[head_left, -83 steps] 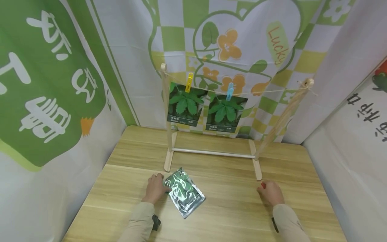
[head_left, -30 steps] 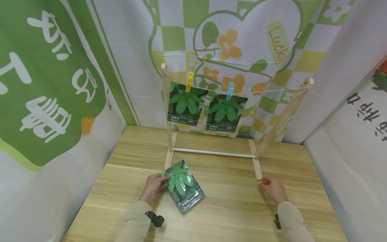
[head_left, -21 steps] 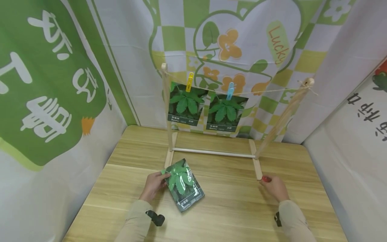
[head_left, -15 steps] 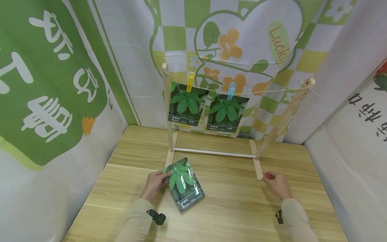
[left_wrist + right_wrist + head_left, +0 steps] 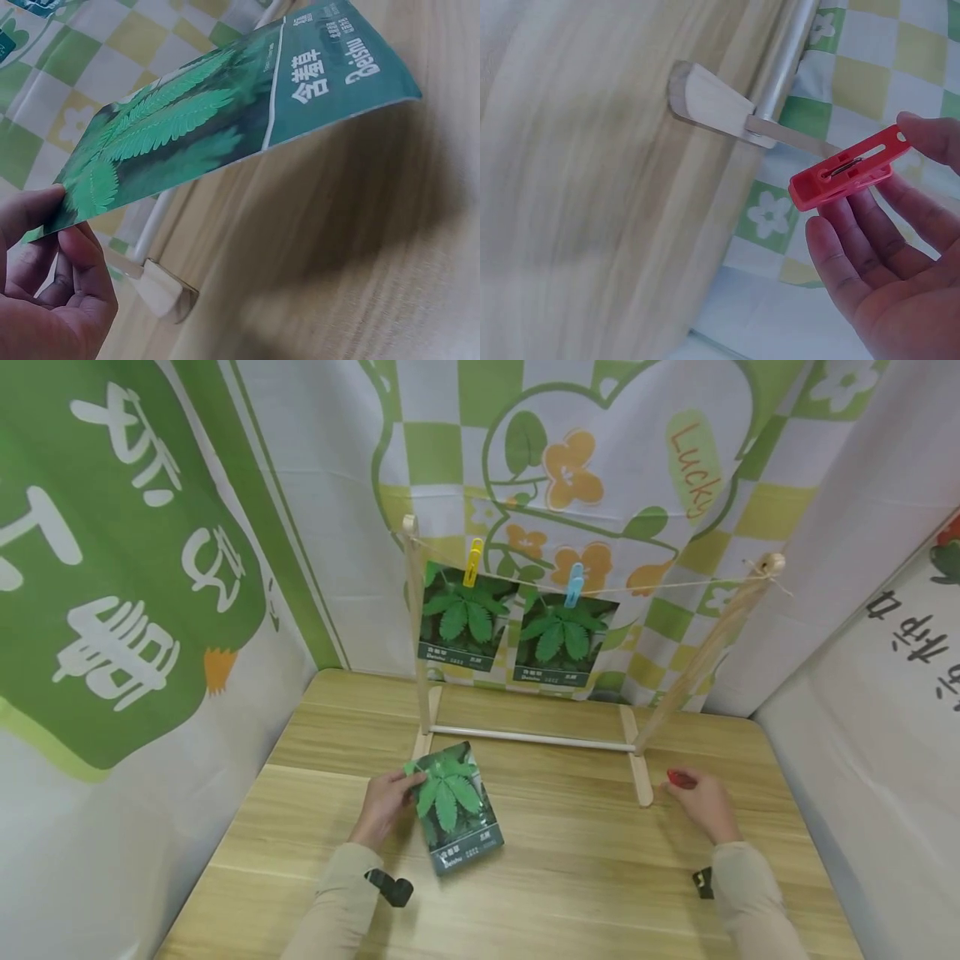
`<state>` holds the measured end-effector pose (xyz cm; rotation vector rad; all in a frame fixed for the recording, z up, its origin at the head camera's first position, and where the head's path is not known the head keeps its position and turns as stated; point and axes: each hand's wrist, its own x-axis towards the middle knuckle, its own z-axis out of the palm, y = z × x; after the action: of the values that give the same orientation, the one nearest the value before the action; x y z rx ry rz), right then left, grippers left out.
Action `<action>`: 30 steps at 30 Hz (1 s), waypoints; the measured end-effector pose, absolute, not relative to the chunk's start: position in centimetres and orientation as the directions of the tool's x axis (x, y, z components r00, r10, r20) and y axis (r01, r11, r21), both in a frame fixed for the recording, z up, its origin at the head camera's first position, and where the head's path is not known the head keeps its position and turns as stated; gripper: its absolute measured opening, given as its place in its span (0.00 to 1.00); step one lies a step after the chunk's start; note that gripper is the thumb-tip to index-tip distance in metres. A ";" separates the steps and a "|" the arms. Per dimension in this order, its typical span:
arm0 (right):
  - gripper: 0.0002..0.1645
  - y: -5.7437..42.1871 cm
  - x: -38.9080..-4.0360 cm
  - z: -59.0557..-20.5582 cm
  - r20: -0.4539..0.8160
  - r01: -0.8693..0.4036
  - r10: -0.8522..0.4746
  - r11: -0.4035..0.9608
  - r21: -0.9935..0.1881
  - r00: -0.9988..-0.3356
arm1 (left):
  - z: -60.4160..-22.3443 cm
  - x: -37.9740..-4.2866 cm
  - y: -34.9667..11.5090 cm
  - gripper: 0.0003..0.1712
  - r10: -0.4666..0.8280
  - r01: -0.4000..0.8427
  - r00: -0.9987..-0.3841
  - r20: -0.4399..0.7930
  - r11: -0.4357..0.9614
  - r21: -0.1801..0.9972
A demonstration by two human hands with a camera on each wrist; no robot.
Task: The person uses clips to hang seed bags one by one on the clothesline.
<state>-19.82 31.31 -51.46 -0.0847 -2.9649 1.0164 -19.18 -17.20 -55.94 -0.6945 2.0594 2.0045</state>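
Observation:
A seed packet [image 5: 454,814] printed with green fern-like leaves is pinched at its upper left corner by my left hand [image 5: 384,806]. In the left wrist view the packet [image 5: 187,120] tilts above the table, its shadow below, with thumb and fingers at one corner. My right hand [image 5: 707,806] holds a red clothespin [image 5: 681,779] right of the rack's foot. The right wrist view shows the clothespin [image 5: 847,169] between thumb and fingers. Two like packets hang from a string: one [image 5: 467,620] under a yellow clothespin [image 5: 473,562], the other [image 5: 564,642] under a blue clothespin [image 5: 574,585].
A wooden rack stands at the table's back, with a left post [image 5: 417,627], a right post [image 5: 701,660] and a white crossbar [image 5: 532,738] low between its feet. The string [image 5: 675,586] runs between the post tops. A patterned curtain [image 5: 431,452] hangs behind the wooden table [image 5: 570,877].
My left hand has lifted the packet off the table and raised its face into view. My right hand has moved slightly up and right with the red clothespin.

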 end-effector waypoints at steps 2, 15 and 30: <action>0.21 31.3 -19.8 -51.0 -0.006 0.042 0.049 0.788 -0.614 -0.999 | -55.7 -19.3 -17.2 0.19 -0.191 -0.437 -0.881 -0.433 -0.023 0.899; 0.22 30.9 -20.2 -47.7 0.055 0.000 0.050 0.737 -0.676 -0.997 | -53.4 -20.6 -17.5 0.18 -0.183 -0.367 -0.915 -0.360 0.001 0.930; 0.23 31.0 -20.7 -44.5 0.154 -0.055 0.074 0.718 -0.694 -0.985 | -50.9 -22.0 -17.1 0.17 -0.193 -0.297 -0.939 -0.285 0.036 0.954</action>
<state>-20.71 31.03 -44.47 -0.0155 -2.7508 1.1193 -22.02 -17.07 -50.89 -0.5229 2.2043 2.0638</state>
